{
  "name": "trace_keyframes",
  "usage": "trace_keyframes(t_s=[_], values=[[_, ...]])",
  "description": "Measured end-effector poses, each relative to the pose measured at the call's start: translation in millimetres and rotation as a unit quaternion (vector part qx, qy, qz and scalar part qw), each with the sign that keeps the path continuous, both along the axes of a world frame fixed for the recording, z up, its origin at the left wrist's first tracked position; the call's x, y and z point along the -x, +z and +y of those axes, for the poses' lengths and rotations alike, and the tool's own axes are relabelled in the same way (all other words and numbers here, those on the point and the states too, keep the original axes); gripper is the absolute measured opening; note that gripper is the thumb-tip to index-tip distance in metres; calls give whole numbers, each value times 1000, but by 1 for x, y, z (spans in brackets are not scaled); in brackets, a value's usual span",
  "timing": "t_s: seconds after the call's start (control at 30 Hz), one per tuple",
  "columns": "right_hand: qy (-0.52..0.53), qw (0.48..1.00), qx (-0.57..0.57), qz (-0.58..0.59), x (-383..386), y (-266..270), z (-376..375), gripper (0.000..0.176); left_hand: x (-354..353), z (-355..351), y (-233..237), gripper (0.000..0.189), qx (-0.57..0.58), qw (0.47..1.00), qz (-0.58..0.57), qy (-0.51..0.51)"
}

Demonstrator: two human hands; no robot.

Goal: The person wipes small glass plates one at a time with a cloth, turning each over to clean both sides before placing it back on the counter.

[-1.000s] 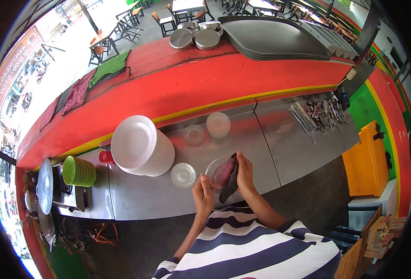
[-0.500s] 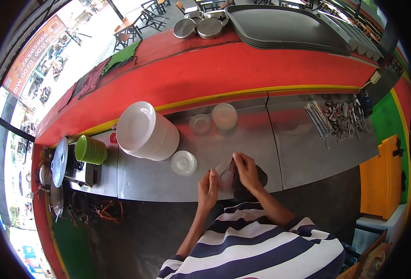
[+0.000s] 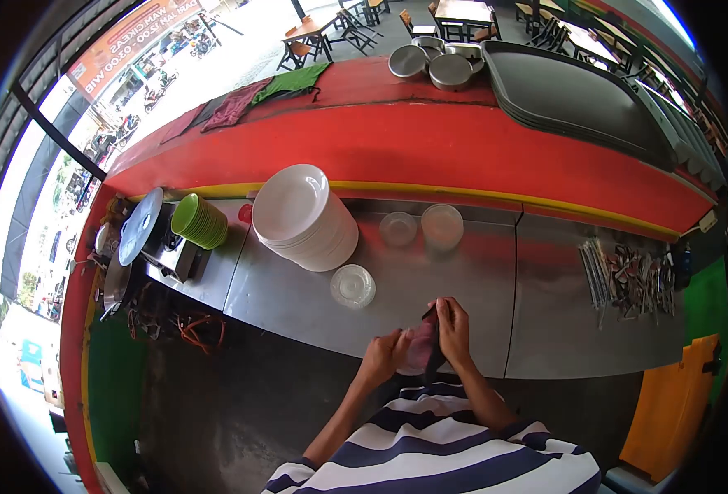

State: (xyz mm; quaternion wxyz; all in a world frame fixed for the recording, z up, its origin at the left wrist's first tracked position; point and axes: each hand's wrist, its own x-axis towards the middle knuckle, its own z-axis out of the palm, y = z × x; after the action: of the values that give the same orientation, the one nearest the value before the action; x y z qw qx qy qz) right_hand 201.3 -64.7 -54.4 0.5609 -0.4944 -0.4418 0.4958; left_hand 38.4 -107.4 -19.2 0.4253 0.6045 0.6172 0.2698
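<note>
We find the left hand [image 3: 383, 360] clamped on a clear glass dish [image 3: 417, 352], the right hand [image 3: 453, 332] on dark fabric cloth [image 3: 436, 357] (round white plates [image 3: 305, 218] beyond the left).

Steel counter [image 3: 430, 280] — white plates [image 3: 302, 218], green bowls [image 3: 199, 221], clear glass dishes [image 3: 353, 286], heaped cutlery [image 3: 632, 280].

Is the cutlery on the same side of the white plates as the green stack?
No, the cutlery lies to the right of the white plates, while the green stack stands to their left.
</note>
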Motion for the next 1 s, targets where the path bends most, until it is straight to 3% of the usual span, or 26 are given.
trace_keyframes(t_s=[0.1, 0.2, 0.27, 0.33, 0.4, 0.43, 0.53, 0.57, 0.6, 0.67, 0.7, 0.73, 0.8, 0.9, 1.0], values=[[-78, 997, -1, -4, -10, 10, 6, 34, -4, -3, -2, 48, -62, 993, -18, -97], [-178, 977, -57, 103, -18, 26, 5, 34, -9, -6, -20, 46, -7, 998, -42, -49], [-73, 976, -44, 202, -19, 43, -18, 36, -15, -9, -37, 39, 74, 978, -184, 60], [43, 961, -42, 271, -11, 64, -39, 37, -17, -5, -62, 31, 125, 908, -370, 150], [187, 967, -168, 47, -10, 67, -42, 38, -17, -12, -48, 12, -32, 950, -299, 85], [255, 937, -228, -67, -9, 67, -42, 39, -11, -16, -49, 10, -66, 956, -283, 49], [237, 841, -265, -409, -2, 55, -33, 45, 12, -24, -80, 13, -131, 964, -227, -47], [226, 869, -235, -372, 0, 46, -33, 48, 15, -22, -86, 15, -172, 967, -178, -64], [200, 866, -241, -389, 0, 43, -30, 47, 16, -18, -84, 16, -214, 965, -129, -77], [145, 860, -248, -421, 0, 40, -27, 47, 8, -7, -82, 17, -360, 925, 112, -48], [128, 882, -240, -385, -1, 37, -25, 46, -2, -7, -82, 18, -249, 964, -86, 26], [110, 901, -232, -349, -2, 32, -22, 44, -12, -7, -82, 23, -163, 931, -298, 132], [93, 946, -186, -248, -5, 25, -18, 42, -4, -10, -58, 32, 8, 916, -378, 131], [81, 989, -78, -95, -5, 8, -25, 40, -22, -10, 2, 43, -11, 905, -391, 167], [58, 998, -9, -39, 0, -11, -45, 43, -16, -11, -30, 45, 15, 880, -438, 182]])
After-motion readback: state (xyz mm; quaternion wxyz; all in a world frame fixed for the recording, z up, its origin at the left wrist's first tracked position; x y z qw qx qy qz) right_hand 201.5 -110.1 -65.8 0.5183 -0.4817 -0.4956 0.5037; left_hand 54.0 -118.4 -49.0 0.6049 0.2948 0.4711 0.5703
